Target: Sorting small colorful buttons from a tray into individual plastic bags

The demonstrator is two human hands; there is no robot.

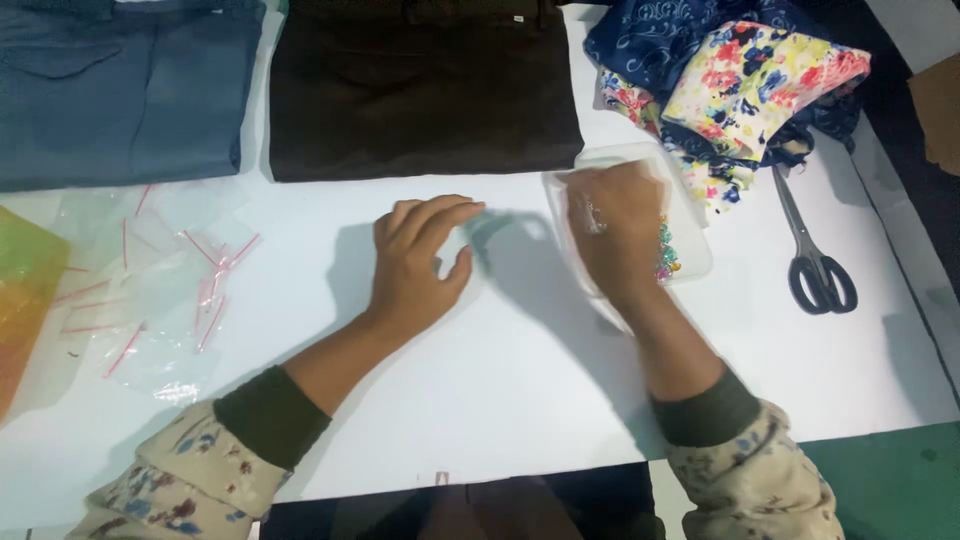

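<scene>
The thin clear bag point(690, 235) of small coloured beads point(667, 256), lying beside the scissors point(815, 262), is entered by the right hand point(620, 235) with fingers curled, grip unclear, while the left hand point(418, 262) rests open; the slippery, limp film seems best held at its rim.

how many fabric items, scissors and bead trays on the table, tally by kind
Folded trousers: 2, blue and dark brown
Floral fabric pile: 1
Scissors: 1
Clear bead tray: 1, under the right hand
Total: 5
The small clear bags overlap too much to count.
</scene>
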